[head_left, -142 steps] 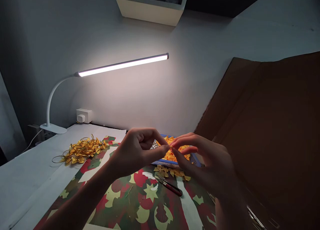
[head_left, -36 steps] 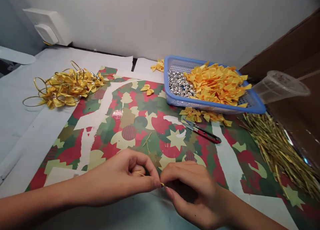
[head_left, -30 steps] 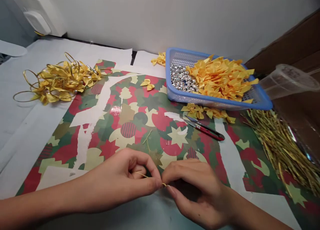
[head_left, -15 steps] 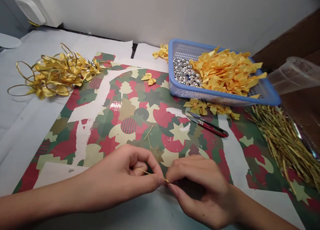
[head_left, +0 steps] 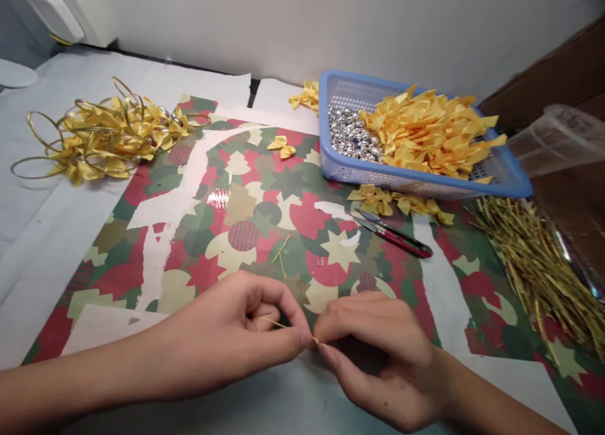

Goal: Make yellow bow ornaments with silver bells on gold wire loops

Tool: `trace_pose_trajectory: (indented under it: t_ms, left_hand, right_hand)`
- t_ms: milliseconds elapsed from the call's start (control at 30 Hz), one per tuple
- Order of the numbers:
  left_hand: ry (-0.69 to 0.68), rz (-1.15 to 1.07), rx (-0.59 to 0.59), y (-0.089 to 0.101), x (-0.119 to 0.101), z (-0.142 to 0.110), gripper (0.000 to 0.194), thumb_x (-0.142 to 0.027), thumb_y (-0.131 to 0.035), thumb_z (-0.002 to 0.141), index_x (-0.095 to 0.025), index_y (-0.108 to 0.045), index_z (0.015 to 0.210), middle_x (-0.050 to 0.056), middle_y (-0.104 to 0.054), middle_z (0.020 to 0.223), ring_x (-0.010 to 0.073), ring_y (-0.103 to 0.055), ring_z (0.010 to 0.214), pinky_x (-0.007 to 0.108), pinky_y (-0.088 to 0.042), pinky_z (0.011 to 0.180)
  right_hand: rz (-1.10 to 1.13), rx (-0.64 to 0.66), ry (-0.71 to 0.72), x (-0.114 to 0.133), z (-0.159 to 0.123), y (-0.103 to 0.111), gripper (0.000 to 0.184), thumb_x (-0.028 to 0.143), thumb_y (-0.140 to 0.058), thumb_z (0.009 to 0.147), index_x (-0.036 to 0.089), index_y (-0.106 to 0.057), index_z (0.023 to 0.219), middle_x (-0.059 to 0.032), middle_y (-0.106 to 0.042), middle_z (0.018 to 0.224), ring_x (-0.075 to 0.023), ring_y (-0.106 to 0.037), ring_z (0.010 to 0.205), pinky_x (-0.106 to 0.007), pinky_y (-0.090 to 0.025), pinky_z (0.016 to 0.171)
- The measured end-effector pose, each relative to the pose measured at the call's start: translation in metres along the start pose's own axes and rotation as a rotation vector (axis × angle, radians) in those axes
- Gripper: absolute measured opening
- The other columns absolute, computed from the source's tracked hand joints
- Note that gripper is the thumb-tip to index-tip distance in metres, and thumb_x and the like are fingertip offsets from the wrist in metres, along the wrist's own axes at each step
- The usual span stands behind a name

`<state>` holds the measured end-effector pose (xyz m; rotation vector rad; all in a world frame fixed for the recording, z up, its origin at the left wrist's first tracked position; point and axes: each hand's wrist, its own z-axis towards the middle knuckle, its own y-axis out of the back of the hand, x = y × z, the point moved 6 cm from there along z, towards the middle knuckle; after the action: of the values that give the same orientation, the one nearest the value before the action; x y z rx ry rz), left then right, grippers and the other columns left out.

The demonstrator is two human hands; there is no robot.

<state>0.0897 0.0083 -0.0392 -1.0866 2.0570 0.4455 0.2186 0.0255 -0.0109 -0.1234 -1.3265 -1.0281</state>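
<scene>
Head view: at 6 o'clock the left hand (head_left: 250, 337) and right hand (head_left: 382, 350), fingertips nearly meeting, each pinch a thin gold cord (head_left: 315, 340) with thumb and forefinger. From them, red snips (head_left: 396, 238) lie at 1 o'clock, a blue basket (head_left: 401, 173) beyond, looped bows (head_left: 108, 142) heaped between 10 and 11.

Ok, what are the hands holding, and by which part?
A thin gold cord, pinched by the left hand and right hand on either side of a short visible stretch.

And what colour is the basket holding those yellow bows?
The basket is blue, shown best in the head view.
</scene>
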Motion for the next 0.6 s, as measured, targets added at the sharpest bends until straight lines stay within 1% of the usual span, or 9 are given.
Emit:
trace_pose_trajectory:
  t_ms: [167, 300, 500, 600]
  left_hand:
    - [0.010, -0.003, -0.006, 0.0005, 0.0015, 0.0018, 0.012, -0.029, -0.058, 0.082, -0.019, -0.063, 0.078, -0.011, -0.026, 0.049, 0.0086, -0.024, 0.047, 0.021, -0.020, 0.042]
    - [0.012, -0.004, -0.005, -0.0004, 0.0003, 0.0023, 0.012, -0.029, -0.058, 0.081, -0.019, -0.063, 0.077, -0.011, -0.026, 0.048, 0.0085, -0.023, 0.047, 0.021, -0.020, 0.042]
    - [0.005, -0.017, 0.005, -0.0016, 0.0003, -0.0006, 0.012, -0.029, -0.058, 0.081, -0.018, -0.062, 0.077, -0.011, -0.026, 0.048, 0.0083, -0.023, 0.047, 0.021, -0.020, 0.042]
    - [0.005, -0.015, 0.003, -0.0014, 0.0018, -0.0003, 0.013, -0.030, -0.060, 0.081, -0.018, -0.063, 0.077, -0.011, -0.024, 0.048, 0.0084, -0.022, 0.047, 0.021, -0.019, 0.042]
  right_hand:
    - [-0.009, -0.002, 0.007, -0.0002, -0.0007, 0.0007, 0.015, 0.008, -0.048, 0.082, 0.018, -0.056, 0.074, 0.0025, -0.052, 0.053, -0.0095, -0.041, 0.045, -0.022, -0.036, 0.043]
    - [-0.012, 0.004, 0.010, -0.0004, -0.0009, 0.0001, 0.016, 0.006, -0.048, 0.081, 0.018, -0.057, 0.074, 0.0023, -0.054, 0.053, -0.0097, -0.043, 0.045, -0.022, -0.036, 0.043]
    - [-0.053, -0.008, 0.048, 0.0018, 0.0008, -0.0009, 0.018, 0.005, -0.047, 0.079, 0.018, -0.058, 0.073, 0.0013, -0.057, 0.054, -0.0099, -0.046, 0.044, -0.022, -0.037, 0.044]
    - [-0.060, -0.020, 0.070, 0.0027, 0.0015, -0.0008, 0.018, 0.004, -0.047, 0.077, 0.017, -0.058, 0.071, 0.0013, -0.057, 0.052, -0.0098, -0.045, 0.042, -0.022, -0.037, 0.042]
